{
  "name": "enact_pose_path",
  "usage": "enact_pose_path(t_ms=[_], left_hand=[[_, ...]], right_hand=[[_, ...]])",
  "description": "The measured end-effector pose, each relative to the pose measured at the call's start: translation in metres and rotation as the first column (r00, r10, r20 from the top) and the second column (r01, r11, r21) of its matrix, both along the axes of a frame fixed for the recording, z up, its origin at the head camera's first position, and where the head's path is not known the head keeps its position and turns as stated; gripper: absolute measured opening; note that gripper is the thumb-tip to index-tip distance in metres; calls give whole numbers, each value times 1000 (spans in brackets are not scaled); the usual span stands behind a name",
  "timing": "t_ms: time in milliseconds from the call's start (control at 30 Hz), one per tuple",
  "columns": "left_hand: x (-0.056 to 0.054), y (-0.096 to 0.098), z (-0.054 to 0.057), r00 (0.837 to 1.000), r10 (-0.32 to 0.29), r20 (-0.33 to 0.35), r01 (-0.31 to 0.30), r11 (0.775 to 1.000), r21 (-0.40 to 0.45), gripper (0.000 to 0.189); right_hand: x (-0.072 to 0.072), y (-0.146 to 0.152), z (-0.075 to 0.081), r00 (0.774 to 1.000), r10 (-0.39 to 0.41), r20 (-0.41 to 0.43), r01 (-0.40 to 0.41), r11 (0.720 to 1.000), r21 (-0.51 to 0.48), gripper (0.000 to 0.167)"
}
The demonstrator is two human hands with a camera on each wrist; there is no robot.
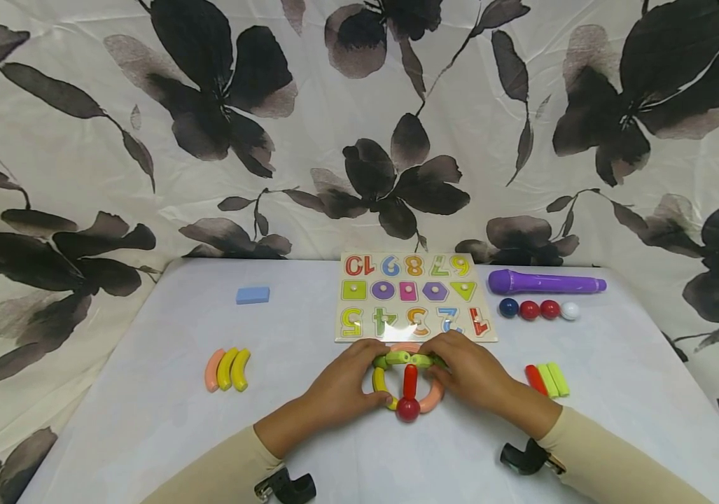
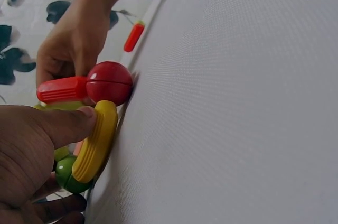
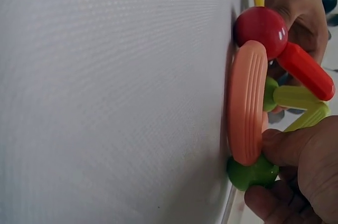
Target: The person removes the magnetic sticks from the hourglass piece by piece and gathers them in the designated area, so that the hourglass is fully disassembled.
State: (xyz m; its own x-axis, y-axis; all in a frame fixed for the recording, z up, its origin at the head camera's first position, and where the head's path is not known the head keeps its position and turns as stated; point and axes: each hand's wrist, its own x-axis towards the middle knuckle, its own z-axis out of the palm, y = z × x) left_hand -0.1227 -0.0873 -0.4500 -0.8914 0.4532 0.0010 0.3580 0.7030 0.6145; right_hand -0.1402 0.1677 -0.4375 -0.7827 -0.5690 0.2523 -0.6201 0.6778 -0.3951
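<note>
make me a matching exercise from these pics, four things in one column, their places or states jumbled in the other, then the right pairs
1. left hand
2. blue block
3. red ball on the toy ring
4. purple rod

A. just beyond the row of four balls
B. meeting a red stick
C. thumb on a curved yellow piece
D. alone, left of the number board

Right pairs: 1-C, 2-D, 3-B, 4-A

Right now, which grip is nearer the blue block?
Left: the left grip holds the ring's left side, right of the blue block, on its near side; the right grip holds the ring's right side, farther right.
</note>
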Motion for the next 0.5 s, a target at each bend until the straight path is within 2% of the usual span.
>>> enact_pose_path(t_ms=[333,500], left_hand=[[1,-1,1,1000,12,16,-12,1000,-18,76],[1,0,1,1000,9,16,-9,1000,-18,76]], right_hand=[[0,1,-2,995,-59,78,58,998,5,35],[1,8,4,988,-97,123,99,995,-16,58]])
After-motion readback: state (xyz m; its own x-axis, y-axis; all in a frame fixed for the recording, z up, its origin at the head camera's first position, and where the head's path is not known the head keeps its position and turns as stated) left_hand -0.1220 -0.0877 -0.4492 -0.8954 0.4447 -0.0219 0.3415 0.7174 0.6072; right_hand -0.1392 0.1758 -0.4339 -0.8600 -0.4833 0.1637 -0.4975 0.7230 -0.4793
